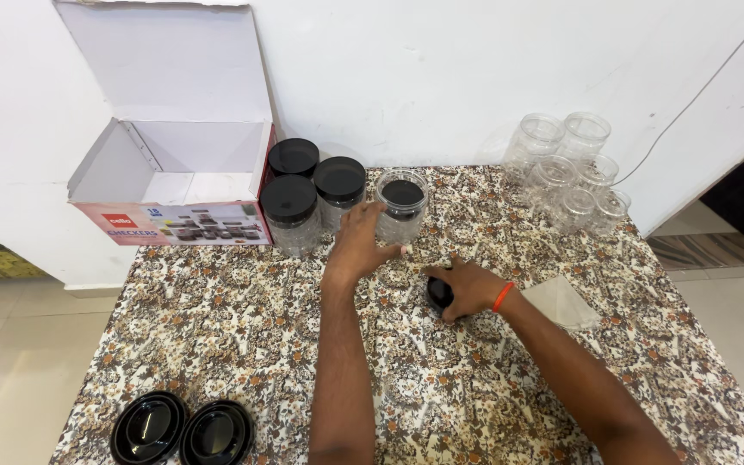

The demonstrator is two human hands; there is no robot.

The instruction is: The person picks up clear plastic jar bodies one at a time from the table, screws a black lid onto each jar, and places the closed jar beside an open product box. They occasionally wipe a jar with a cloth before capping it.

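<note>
My left hand [360, 242] reaches forward and rests its fingers against a clear plastic jar with a black lid [401, 205] near the middle back of the table. Holding a small black lid [438, 294] against the patterned tabletop is my right hand [468, 288], which wears an orange band at the wrist. Three more black-lidded jars [313, 194] stand in a cluster just left of the touched jar.
An open white cardboard box [174, 164] sits at the back left. Several empty clear jars [570, 172] without lids are stacked at the back right. Two large black lids [181, 430] lie at the front left edge. A clear plastic bag [561, 301] lies to the right.
</note>
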